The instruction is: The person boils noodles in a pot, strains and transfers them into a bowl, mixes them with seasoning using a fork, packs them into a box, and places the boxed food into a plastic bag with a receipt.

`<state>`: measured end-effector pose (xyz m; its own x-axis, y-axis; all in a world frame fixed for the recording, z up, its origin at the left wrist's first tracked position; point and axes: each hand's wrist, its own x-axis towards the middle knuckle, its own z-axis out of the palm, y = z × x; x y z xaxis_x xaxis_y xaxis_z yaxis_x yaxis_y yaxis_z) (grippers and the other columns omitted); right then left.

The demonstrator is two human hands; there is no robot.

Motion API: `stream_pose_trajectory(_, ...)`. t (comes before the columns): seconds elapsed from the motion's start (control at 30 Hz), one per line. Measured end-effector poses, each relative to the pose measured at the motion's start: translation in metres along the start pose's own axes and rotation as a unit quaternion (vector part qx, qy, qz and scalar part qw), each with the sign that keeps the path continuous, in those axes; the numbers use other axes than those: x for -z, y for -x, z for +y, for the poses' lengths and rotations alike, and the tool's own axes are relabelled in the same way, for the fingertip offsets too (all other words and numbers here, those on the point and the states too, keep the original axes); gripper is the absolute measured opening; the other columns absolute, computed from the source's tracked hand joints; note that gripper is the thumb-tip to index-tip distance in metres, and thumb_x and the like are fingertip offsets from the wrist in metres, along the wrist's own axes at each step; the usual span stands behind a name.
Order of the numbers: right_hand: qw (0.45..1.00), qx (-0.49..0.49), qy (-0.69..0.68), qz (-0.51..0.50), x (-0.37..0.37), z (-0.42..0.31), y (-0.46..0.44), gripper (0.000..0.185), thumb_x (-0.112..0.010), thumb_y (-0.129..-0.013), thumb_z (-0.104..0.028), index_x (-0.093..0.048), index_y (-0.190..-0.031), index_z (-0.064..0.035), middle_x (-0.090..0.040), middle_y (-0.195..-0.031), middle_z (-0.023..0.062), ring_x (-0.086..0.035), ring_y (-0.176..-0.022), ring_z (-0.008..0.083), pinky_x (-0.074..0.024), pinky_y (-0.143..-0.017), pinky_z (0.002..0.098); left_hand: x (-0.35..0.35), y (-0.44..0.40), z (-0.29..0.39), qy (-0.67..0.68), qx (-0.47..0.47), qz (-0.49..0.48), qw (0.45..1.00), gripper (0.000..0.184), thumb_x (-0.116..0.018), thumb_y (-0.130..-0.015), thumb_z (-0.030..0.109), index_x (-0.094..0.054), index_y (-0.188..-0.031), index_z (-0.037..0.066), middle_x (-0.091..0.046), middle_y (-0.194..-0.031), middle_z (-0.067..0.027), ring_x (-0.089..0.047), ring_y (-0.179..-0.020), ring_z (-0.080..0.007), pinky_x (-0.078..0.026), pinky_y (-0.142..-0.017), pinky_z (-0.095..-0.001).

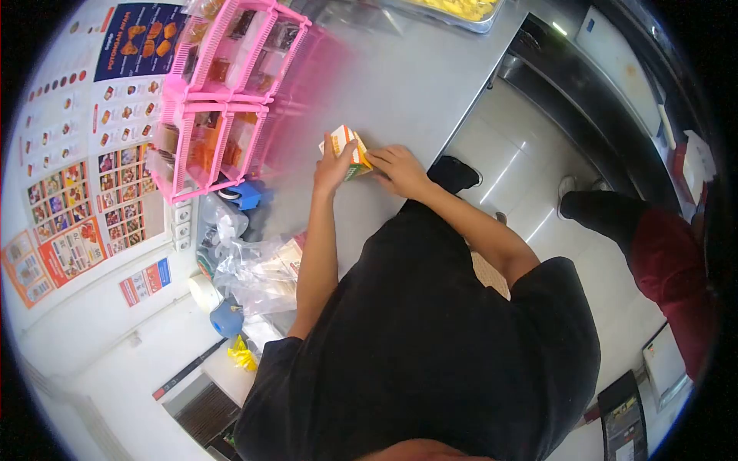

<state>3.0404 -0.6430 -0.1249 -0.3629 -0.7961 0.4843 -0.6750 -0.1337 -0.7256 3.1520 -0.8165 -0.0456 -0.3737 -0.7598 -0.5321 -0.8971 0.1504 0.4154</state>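
A small paper food carton, printed white, orange, yellow and green, is between my hands over the steel counter. My left hand is closed around its near left side, with the thumb and fingers on the upper panels. From the right, my right hand has its fingertips on the carton's yellow edge, the fingers close together; its thumb is partly hidden. The bottom of the carton and whatever may be inside it cannot be seen.
A pink tiered rack of sachets stands left on the steel counter. Plastic bags lie near my left forearm. A metal tray of yellow food is at the far edge. Another person's dark red garment shows at right.
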Motion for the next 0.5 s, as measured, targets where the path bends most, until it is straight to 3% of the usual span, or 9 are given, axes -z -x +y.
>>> stream_pose_trajectory(0.27,0.996,-0.059,-0.058,0.014,-0.008,0.000,-0.026,0.017,-0.073,-0.090,-0.018,-0.077,-0.106,-0.0130,-0.070,-0.102,0.0053,-0.064,-0.091,0.0281,-0.0498,-0.085,0.0419,0.007,0.021,0.019,0.159,0.027,-0.017,0.987,0.113,-0.059,-0.087,0.072,-0.002,-0.169,0.020,-0.044,-0.157,-0.0261,-0.046,-0.144,-0.0373,-0.041,-0.112,-0.0425)
stream_pose_trajectory(0.37,0.989,-0.110,-0.103,-0.003,-0.019,0.007,-0.030,0.015,-0.074,-0.090,-0.020,-0.077,-0.101,-0.0102,-0.068,-0.092,0.0079,-0.064,-0.081,0.0307,-0.0524,-0.077,0.0426,0.013,0.034,0.032,0.157,0.064,-0.041,0.985,0.114,-0.059,-0.086,0.074,-0.002,-0.169,0.020,-0.042,-0.157,-0.0305,-0.044,-0.143,-0.0415,-0.041,-0.112,-0.0439)
stream_pose_trajectory(0.47,0.985,-0.109,-0.133,-0.021,-0.026,0.013,-0.031,0.014,-0.074,-0.091,-0.018,-0.077,-0.101,-0.0078,-0.071,-0.087,0.0094,-0.068,-0.078,0.0263,-0.0546,-0.074,0.0410,-0.001,0.016,0.011,0.077,0.047,-0.003,0.996,0.116,-0.060,-0.084,0.076,-0.004,-0.169,0.020,-0.043,-0.152,-0.0366,-0.044,-0.141,-0.0465,-0.041,-0.112,-0.0479)
stream_pose_trajectory(0.5,0.969,-0.163,-0.181,-0.045,-0.022,0.013,-0.032,0.015,-0.073,-0.091,-0.016,-0.077,-0.103,-0.0067,-0.072,-0.088,0.0093,-0.070,-0.079,0.0238,-0.0551,-0.074,0.0394,-0.007,0.011,0.006,0.061,0.031,0.016,0.998,0.117,-0.060,-0.083,0.076,-0.004,-0.169,0.020,-0.044,-0.150,-0.0383,-0.044,-0.140,-0.0476,-0.040,-0.112,-0.0490)
